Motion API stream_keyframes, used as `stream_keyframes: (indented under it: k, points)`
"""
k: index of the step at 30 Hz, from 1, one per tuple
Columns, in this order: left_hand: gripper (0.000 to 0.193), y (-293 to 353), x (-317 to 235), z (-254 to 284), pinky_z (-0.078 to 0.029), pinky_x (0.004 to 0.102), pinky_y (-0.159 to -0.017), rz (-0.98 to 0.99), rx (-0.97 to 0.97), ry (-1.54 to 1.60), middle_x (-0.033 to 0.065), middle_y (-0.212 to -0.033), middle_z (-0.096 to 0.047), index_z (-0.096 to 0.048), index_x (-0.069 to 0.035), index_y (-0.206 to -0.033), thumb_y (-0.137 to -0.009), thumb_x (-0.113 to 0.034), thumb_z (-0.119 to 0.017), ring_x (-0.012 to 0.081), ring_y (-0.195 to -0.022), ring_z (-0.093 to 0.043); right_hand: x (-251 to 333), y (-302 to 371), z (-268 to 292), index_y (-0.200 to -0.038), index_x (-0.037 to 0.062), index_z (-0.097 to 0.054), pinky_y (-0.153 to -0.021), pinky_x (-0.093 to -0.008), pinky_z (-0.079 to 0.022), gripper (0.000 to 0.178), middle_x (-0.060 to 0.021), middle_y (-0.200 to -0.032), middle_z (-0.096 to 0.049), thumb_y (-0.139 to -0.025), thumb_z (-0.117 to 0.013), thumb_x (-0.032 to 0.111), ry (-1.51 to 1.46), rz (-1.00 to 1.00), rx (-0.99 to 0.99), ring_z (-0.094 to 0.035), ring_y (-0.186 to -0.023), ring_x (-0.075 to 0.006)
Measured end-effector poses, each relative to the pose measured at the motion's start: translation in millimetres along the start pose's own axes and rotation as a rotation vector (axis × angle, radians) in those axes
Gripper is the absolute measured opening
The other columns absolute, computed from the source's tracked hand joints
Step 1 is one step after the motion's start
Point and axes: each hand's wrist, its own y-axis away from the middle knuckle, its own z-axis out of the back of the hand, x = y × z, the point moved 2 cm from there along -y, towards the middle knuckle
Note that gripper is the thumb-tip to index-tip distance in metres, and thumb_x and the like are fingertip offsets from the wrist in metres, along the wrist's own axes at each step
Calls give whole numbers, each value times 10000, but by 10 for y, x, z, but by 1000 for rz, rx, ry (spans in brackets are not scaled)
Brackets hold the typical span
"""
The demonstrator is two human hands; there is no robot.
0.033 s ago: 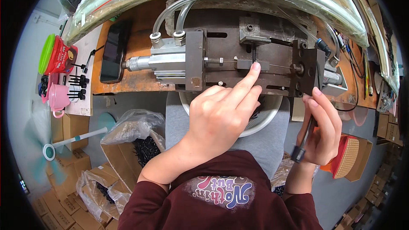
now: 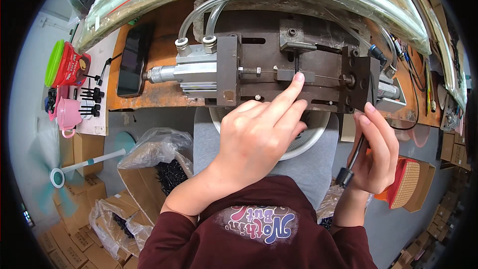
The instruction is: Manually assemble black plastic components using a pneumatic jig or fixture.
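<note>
Black capped cable (image 2: 356,156), seemingly unfinished, my right hand (image 2: 376,154) pinches right of the block (image 2: 309,77) my empty, half-open left hand (image 2: 260,137) touches.

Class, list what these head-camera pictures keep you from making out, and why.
All in the head view:
- White bowl: contents partly covered by the left hand.
- Black cable: a stretch hidden by the right hand.
- Fan: blades blurred.
- Maroon shirt: cut off by the lower edge.

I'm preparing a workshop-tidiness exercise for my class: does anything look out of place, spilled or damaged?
Nothing looks spilled or damaged. The smartphone on the wooden workbench seems slightly out of place: likely a personal item, close beside the silver pneumatic cylinder.
</note>
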Motion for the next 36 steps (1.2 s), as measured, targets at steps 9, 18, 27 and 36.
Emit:
stream_keyframes:
  k: [9, 18, 27, 36]
  points:
    - [330, 85, -224, 294, -568, 286, -655, -36, 47, 560, 112, -962, -722, -762, -51, -975, -660, -83, -858, 206, -767, -697, 121, -107, -63, -1061, -92, -684, -767, -350, -604, 307, -227, -1094, -668, -756, -713, -73, -3, 62, 38, -701, -929, -302]
    - [272, 55, -25, -22, -539, 305, -681, -70, -41, -33, 161, -1216, -664, -707, -9, -918, -678, -93, -805, 221, -803, -674, 3, -59, 11, -1343, -131, -464, -1007, -462, -499, 427, -311, -1290, -543, -981, -481, 95, -236, -217, -24, -614, -1156, -392]
    - [261, -50, -49, 33, -521, 277, -617, -60, 45, -153, 119, -1208, -680, -714, -39, -938, -714, -147, -794, 180, -691, -672, 48, -84, 102, -1198, -85, -523, -899, -365, -571, 375, -351, -1418, -400, -829, -582, -118, -800, -612, -95, -656, -1099, -353]
    - [260, -670, 106, 675, -562, 278, -687, -264, -175, -32, 107, -966, -738, -734, -29, -974, -768, -170, -806, 173, -774, -713, 141, -156, 26, -995, -9, -697, -885, -362, -554, 299, -196, -1283, -594, -709, -775, -49, -386, -370, 333, -649, -1080, -290]
